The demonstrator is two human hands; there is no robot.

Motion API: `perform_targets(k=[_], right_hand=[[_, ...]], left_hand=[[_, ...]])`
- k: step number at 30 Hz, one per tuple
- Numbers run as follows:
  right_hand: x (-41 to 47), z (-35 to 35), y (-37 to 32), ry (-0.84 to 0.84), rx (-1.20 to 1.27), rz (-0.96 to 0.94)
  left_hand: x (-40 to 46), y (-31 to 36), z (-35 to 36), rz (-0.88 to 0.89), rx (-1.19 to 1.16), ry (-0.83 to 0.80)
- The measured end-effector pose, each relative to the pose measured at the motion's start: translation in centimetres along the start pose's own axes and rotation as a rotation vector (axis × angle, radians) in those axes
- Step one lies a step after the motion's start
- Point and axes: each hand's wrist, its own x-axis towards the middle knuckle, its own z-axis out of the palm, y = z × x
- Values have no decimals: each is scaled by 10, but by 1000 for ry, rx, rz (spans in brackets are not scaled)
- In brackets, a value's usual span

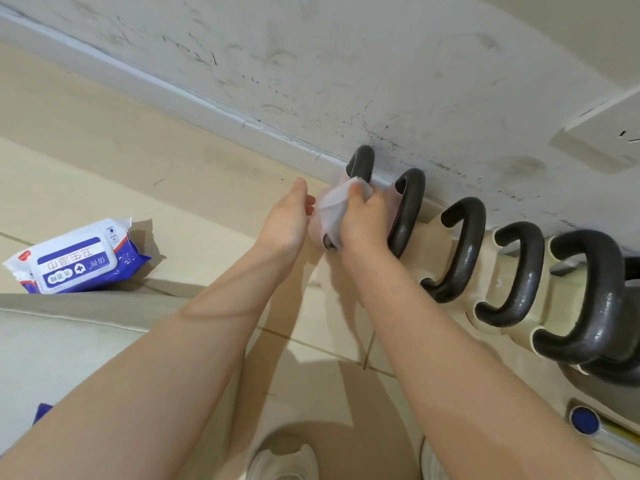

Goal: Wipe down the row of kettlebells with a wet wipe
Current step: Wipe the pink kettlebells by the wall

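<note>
Right hand (pixel 360 216) grips wet wipe (pixel 332 202) on end kettlebell (pixel 362 164); left hand (pixel 287 220) relaxed beside; wipe pack (pixel 76 261) left.

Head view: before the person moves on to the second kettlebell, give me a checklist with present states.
1. Wipe in right hand grip: ok.
2. Wipe touching first kettlebell: ok.
3. Left hand steadying that kettlebell: cannot tell; it lies open beside it.
4. First kettlebell wiped all over: cannot tell.
5. Second kettlebell reachable, right beside the first: ok.
6. Wipe pack on the floor to the left for a fresh wipe: ok.
</note>
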Motion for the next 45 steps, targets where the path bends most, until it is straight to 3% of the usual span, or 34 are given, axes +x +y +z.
perform_targets(k=[2,5,7,11,16,21,24,28,33,36,39,45], right_hand=[[7,-1,-1,11,-51,3],[-8,-11,9,-9,63,-89],[-16,-16,13,23,165,-61],[-18,-12,12,147,116,-18],[-46,-12,26,16,23,-125],[-61,-12,41,-126,-342,-456],[-38,-18,40,-138,-795,-624],[-11,-32,29,-129,-1213,-1065],[-3,-56,38,-443,-1770,-1571],[13,-53,22,-373,-1794,-1800],[17,-48,8,-329,-1743,-1765],[26,-55,21,-390,-1930,-1947]], left_hand=[[3,0,1,-6,3,1],[5,-2,1,-16,10,18],[5,-2,2,-7,39,32],[2,-2,2,64,98,56],[4,-6,3,61,164,6],[3,-6,5,63,174,-60],[1,-4,5,52,161,-5],[3,5,-4,60,104,110],[7,10,-10,3,-37,162],[7,10,-8,9,-34,141],[5,10,-7,20,-25,123],[6,4,-7,-12,30,125]])
